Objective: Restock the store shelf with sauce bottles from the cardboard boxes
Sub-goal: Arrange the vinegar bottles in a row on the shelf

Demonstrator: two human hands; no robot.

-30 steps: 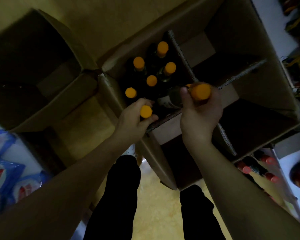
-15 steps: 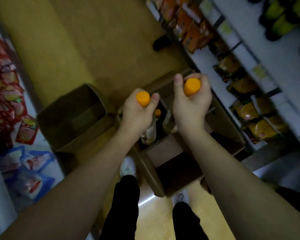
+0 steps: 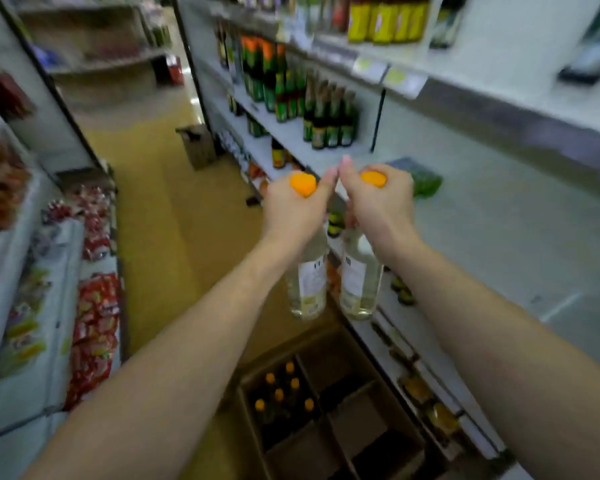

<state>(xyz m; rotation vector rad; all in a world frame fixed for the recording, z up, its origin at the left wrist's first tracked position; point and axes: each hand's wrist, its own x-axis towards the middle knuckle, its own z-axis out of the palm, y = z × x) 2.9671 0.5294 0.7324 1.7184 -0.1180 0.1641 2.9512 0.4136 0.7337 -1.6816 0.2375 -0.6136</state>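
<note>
A person's left hand and right hand each gripped a clear sauce bottle by the neck, fingers and thumb curled tight beneath the orange caps, as the pair hung side by side in the air at the front edge of a white store shelf. The left bottle and the right bottle, both pale-filled and white-labelled, were close together but not plainly touching. A second earlier the same hands had been down inside the cardboard box, closing on those caps; half a second earlier the bottles were just clearing it. The box now lay well below the forearms, at the foot of the shelving, with six orange-capped bottles standing in one of its compartments (the view itself had swung up from the floor to take in the aisle). Dark bottles with green labels stood further back along the shelf, and a green packet lay just beyond the right hand.
</note>
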